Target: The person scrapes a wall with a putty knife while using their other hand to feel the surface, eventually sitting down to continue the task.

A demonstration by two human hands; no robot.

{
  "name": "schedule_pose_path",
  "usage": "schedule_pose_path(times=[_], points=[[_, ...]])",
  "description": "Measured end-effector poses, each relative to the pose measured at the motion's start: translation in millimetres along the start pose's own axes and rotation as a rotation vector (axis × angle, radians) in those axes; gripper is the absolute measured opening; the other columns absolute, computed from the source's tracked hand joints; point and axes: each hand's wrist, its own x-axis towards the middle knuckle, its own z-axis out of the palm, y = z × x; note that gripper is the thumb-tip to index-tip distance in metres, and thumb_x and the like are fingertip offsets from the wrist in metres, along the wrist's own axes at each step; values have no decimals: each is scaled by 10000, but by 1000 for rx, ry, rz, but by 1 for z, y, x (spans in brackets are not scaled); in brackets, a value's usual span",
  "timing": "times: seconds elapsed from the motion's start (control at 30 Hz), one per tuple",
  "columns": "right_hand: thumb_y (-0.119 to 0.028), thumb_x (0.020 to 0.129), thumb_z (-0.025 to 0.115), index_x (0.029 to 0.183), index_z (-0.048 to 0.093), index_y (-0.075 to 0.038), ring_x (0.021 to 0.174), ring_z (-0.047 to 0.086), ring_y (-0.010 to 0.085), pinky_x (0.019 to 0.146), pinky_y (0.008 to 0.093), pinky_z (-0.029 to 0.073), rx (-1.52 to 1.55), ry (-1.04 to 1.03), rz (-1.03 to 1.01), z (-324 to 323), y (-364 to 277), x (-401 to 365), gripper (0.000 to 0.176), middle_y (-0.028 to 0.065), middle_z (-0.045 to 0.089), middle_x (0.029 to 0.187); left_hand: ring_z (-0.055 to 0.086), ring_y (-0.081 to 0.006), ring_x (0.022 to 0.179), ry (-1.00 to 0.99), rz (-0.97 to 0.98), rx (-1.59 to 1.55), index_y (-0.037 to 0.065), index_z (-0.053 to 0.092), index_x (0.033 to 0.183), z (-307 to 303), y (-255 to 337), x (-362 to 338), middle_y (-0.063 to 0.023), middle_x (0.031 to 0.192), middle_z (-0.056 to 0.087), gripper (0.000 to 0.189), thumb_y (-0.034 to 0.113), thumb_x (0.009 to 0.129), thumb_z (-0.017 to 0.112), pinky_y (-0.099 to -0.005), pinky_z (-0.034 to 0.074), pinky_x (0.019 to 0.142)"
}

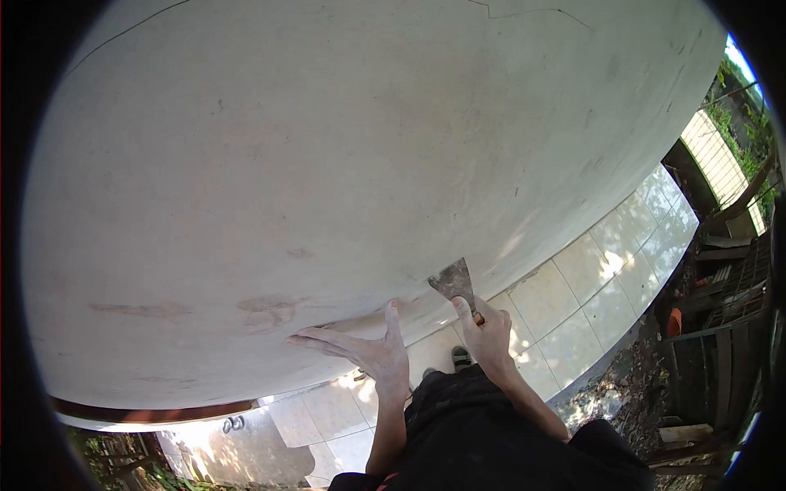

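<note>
A large pale wall [344,164] with thin cracks and brownish worn patches fills most of the view. My right hand [489,331] grips the handle of a putty knife [455,281], whose grey, stained blade points up and left near the lower wall. Left of it, my left hand [381,348] is spread with its thumb up and its fingers stretched to the left, close to the wall's lower part. It holds nothing. Whitish dust covers both hands.
Pale floor tiles [571,344] run along the wall's foot. A sandalled foot [461,358] shows below my hands. Bare ground with debris [618,393] and stacked wood [725,368] lie at the right. A pair of slippers [233,424] lies at lower left.
</note>
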Motion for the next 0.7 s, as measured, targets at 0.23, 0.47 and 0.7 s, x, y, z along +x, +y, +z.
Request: schedule_pose_path(times=[0.23, 0.47, 0.7], points=[[-371, 909, 663, 800, 663, -22, 385, 385, 193, 437, 344, 347, 33, 40, 18, -6, -4, 0, 366, 83, 445, 456, -223, -465, 1410, -35, -30, -111, -30, -195, 1468, -3, 1, 1, -335, 1496, -244, 1346, 455, 716, 811, -626, -32, 1118], [-382, 908, 662, 841, 685, -3, 402, 359, 178, 462, 348, 347, 43, 15, 113, -10, 12, -6, 386, 82, 410, 450, -224, -472, 1407, -61, -78, -122, -26, -200, 1468, -4, 9, -4, -333, 1492, -256, 1331, 392, 724, 821, -631, -29, 1116], [-376, 903, 672, 836, 692, -12, 410, 334, 133, 440, 315, 332, 84, 48, 106, -7, 8, -2, 371, 69, 392, 440, -184, -439, 1431, -8, -86, -141, -16, -142, 1491, -5, 11, -3, -305, 1525, -210, 1313, 427, 716, 821, -601, 2, 1139]])
